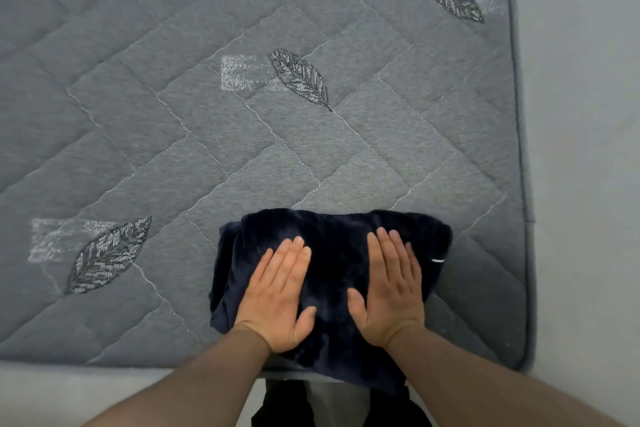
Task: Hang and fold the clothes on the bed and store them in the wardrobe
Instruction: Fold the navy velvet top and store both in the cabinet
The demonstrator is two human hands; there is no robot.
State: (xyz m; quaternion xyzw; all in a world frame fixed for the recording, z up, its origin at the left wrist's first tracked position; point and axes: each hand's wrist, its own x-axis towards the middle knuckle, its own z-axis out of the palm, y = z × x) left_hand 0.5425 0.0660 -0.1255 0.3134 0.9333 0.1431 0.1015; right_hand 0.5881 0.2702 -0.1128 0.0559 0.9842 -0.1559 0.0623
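Navy plush garment is lying folded into a thick bundle on the grey quilted bed, close to the near edge and toward the right-hand corner, with the pale floor showing beyond the bed's right side. Its near edge seems to be hanging slightly past the mattress edge, toward the person. Both hands are resting flat on top of it. Left hand is pressing on the left half and right hand on the right half, fingers straight and together and pointing away from the body, thumbs angling inward. Neither is gripping: palms down, nothing curled round the cloth. The bundle's long axis is running left to right, across the line of the forearms, so each hand is sitting roughly level with the other and about equally near its own short end. A strip of cloth is showing outside each hand, and a bare band of navy is lying between the thumbs. A small white mark is showing near the right end, just beyond the right hand's little finger. Judging from this, the fold is looking finished or nearly so, and the hands are smoothing it. Lifting it would likely mean each hand sliding outward and under its own end, since the bundle is sitting directly below both palms, not off to one side. Wardrobe is not in view, so which way the carry would go cannot be told.
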